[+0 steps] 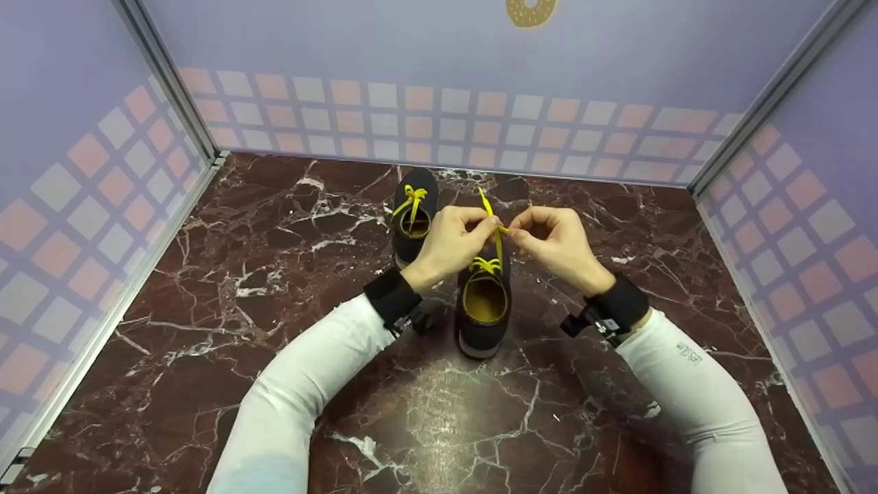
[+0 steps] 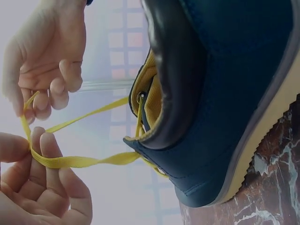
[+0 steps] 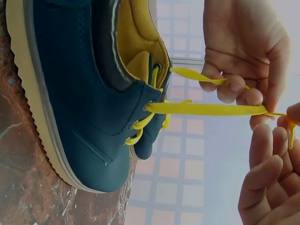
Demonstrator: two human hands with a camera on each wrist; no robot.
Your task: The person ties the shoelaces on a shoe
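Note:
A dark low shoe with yellow lining stands on the floor between the forearms, toe away from me. Its yellow lace rises from the eyelets in two strands to the hands. My left hand pinches the lace between thumb and fingertips above the toe, where a free end sticks up. Close by on the right, my right hand pinches another part of it. In the right wrist view the left hand is above the right hand; the lace crosses between their fingertips.
A matching shoe, its yellow lace tied in a bow, stands just left and farther back, partly behind the left hand. Purple wall panels with pink and white squares enclose the dark marbled floor at the back and both sides.

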